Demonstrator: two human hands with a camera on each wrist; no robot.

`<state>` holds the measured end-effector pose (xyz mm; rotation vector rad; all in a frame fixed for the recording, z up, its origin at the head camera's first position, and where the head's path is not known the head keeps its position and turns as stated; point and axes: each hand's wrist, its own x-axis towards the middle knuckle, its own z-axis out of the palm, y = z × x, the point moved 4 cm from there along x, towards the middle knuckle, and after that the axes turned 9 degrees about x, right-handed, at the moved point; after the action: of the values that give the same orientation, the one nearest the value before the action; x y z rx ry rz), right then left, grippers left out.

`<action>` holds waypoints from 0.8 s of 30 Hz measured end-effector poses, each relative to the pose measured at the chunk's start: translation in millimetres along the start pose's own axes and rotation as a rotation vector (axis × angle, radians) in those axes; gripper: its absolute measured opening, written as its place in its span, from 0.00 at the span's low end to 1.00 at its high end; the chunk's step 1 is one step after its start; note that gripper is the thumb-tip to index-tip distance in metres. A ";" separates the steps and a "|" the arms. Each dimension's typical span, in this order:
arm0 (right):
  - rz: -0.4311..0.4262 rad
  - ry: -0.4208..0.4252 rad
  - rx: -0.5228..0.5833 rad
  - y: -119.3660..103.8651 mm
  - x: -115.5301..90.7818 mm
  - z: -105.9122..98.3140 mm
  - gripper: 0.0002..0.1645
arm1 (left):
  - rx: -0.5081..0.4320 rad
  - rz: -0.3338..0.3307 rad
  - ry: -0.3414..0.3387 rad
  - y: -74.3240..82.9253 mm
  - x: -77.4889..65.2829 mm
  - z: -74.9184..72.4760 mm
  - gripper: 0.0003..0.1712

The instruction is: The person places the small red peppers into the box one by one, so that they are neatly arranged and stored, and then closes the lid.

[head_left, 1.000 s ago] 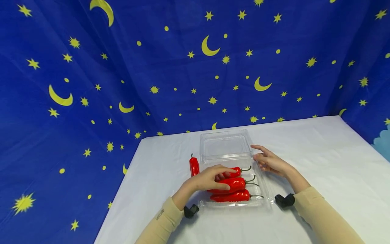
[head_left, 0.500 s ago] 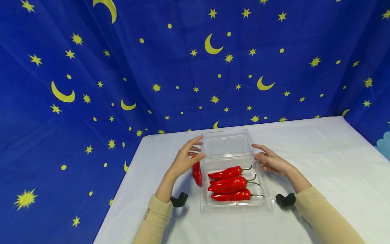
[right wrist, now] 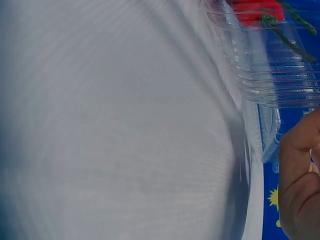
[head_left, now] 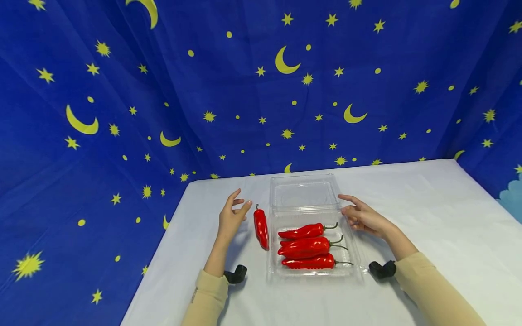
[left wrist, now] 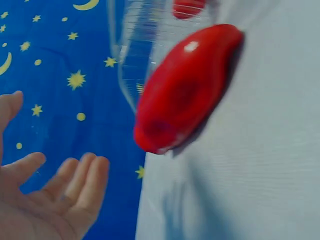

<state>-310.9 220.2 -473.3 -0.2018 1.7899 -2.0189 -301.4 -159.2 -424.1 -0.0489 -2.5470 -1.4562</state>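
My left hand (head_left: 231, 219) hovers at the left of the table with fingers spread and nothing in them. Just right of it a loose red chili pepper (head_left: 261, 228) lies on the cloth, stem pointing away; the left wrist view shows this pepper (left wrist: 187, 90) beyond the fingertips. A clear plastic clamshell box (head_left: 355, 253) stands with its lid (head_left: 302, 192) folded back. Several red peppers (head_left: 306, 247) lie crosswise in its base, green stems to the right. My right hand (head_left: 364, 218) is at the box's right edge near the hinge, index finger extended and other fingers bent.
A white cloth (head_left: 428, 203) covers the table. Behind and at the sides hangs a blue curtain (head_left: 244, 90) with yellow moons and stars. Black wrist cameras (head_left: 382, 269) sit on both wrists, the right one close to the box's near right corner.
My left hand has gone from over the peppers in the box, past the lid's left edge, to left of the loose pepper. My right hand has stayed at the box's edge.
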 end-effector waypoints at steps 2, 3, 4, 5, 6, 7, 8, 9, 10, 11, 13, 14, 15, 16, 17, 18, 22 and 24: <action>-0.001 0.005 0.010 0.9 -0.7 -0.4 0.41 | 0.045 -0.029 -0.015 -6.8 -1.0 4.9 0.37; -0.003 0.007 0.015 1.1 -0.9 -0.7 0.41 | 0.063 -0.035 -0.031 -9.0 -1.5 7.6 0.37; -0.005 0.008 0.019 1.3 -1.0 -1.0 0.41 | 0.087 -0.036 -0.043 -11.1 -2.0 10.3 0.36; -0.007 0.005 0.021 1.5 -1.1 -1.3 0.41 | 0.115 -0.031 -0.054 -13.3 -2.4 13.0 0.36; -0.008 0.006 0.021 1.6 -1.3 -1.6 0.41 | 0.141 -0.024 -0.065 -15.1 -3.0 15.6 0.36; -0.005 0.007 0.022 2.1 -1.2 -1.8 0.41 | 0.167 -0.013 -0.074 -16.4 -3.9 18.1 0.36; -0.002 0.008 0.022 2.5 -1.1 -1.8 0.42 | 0.195 -0.002 -0.084 -17.8 -5.0 20.6 0.36; 0.000 0.006 0.022 2.7 -1.2 -1.7 0.42 | 0.213 0.007 -0.093 -19.1 -6.3 22.8 0.36; 0.002 0.006 0.023 2.9 -1.2 -1.5 0.42 | 0.238 0.021 -0.096 -20.0 -7.3 24.9 0.37; 0.002 0.004 0.022 2.9 -1.3 -1.2 0.42 | 0.255 0.038 -0.101 -20.5 -8.4 27.0 0.37; 0.005 0.004 0.025 2.9 -0.9 -0.4 0.42 | 0.281 0.066 -0.112 -20.6 -10.9 30.7 0.38; 0.004 0.004 0.025 2.7 -0.7 -0.2 0.42 | 0.289 0.070 -0.116 -21.1 -11.5 32.3 0.38; 0.003 0.004 0.025 2.5 -0.4 -0.1 0.42 | 0.299 0.080 -0.120 -21.2 -12.0 33.9 0.39; 0.002 0.004 0.024 2.3 0.0 0.1 0.42 | 0.312 0.086 -0.123 -21.7 -12.1 35.3 0.39; 0.000 0.003 0.023 2.0 0.4 0.2 0.42 | 0.323 0.084 -0.129 -22.4 -12.2 36.7 0.39; -0.001 0.004 0.023 1.8 0.7 0.2 0.42 | 0.340 0.088 -0.136 -22.9 -12.1 38.0 0.39; -0.004 0.002 0.024 1.7 0.6 0.5 0.43 | 0.382 0.069 -0.178 -25.2 -12.5 42.3 0.38; -0.004 0.003 0.028 2.3 -0.1 0.7 0.43 | 0.394 0.063 -0.196 -25.1 -13.1 43.7 0.36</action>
<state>-310.0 219.4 -475.4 -0.1942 1.7632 -2.0465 -299.0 -133.7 -469.5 -0.2172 -2.9124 -0.9468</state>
